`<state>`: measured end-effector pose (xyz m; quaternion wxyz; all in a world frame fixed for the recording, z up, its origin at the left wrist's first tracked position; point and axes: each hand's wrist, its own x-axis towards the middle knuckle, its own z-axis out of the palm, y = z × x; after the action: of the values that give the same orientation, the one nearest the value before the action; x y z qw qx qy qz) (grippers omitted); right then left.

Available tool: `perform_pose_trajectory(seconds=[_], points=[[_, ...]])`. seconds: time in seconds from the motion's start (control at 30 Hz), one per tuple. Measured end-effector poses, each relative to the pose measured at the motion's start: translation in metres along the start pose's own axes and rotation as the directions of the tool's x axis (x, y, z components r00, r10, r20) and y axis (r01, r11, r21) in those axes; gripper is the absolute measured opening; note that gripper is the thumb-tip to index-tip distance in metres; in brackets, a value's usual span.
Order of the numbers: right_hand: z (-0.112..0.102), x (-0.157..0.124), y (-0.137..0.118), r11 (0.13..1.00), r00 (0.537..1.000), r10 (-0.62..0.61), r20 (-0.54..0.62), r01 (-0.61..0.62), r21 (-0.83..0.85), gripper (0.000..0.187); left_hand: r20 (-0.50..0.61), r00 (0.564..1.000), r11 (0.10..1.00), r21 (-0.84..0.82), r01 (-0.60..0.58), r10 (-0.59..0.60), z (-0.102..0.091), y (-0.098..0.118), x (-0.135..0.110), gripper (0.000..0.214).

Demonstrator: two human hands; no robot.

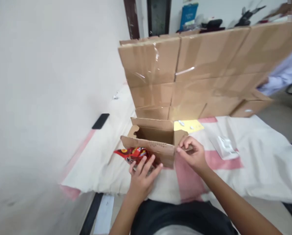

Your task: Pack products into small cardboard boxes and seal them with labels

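Observation:
A small open cardboard box (151,143) stands on a bed covered by a white and pink sheet (246,176). My left hand (142,178) holds a red snack packet (132,153) against the box's front left corner, fingers closed over it. My right hand (193,153) pinches the box's right front flap between thumb and fingers.
A tall stack of flattened cardboard boxes (190,71) rises right behind the small box. A yellow card (188,125) and a clear plastic bag (225,147) lie on the sheet. A black phone (100,121) lies by the white wall at left. Another person's light sleeve (283,76) shows at right.

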<state>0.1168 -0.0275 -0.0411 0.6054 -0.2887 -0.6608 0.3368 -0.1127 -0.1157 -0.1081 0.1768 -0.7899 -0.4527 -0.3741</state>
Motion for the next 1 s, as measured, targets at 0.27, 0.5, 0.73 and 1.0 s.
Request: perform_pose_trajectory(seconds=[0.27,0.5,0.73,1.0], points=[[-0.128,-0.048,-0.005,0.994,0.954,0.109,-0.280,-0.110,0.012,0.020,0.042,0.908,0.909,0.037,0.416,-0.417,0.043,0.027,0.028,0.081],[-0.149,-0.064,-0.024,0.844,0.850,-0.232,-0.472,-0.065,-0.532,0.043,0.243,0.627,0.647,0.005,0.763,-0.740,0.058,-0.008,0.039,0.081],[-0.104,-0.065,-0.086,0.756,0.801,-0.536,-0.267,0.314,-0.574,0.015,-0.156,0.427,0.415,-0.661,0.625,-0.891,0.016,0.004,0.056,0.063],[-0.037,-0.033,-0.139,0.984,0.989,0.131,0.061,-0.122,-0.132,0.064,-0.475,0.758,0.752,-0.659,0.031,-0.448,-0.032,0.131,0.122,0.066]])
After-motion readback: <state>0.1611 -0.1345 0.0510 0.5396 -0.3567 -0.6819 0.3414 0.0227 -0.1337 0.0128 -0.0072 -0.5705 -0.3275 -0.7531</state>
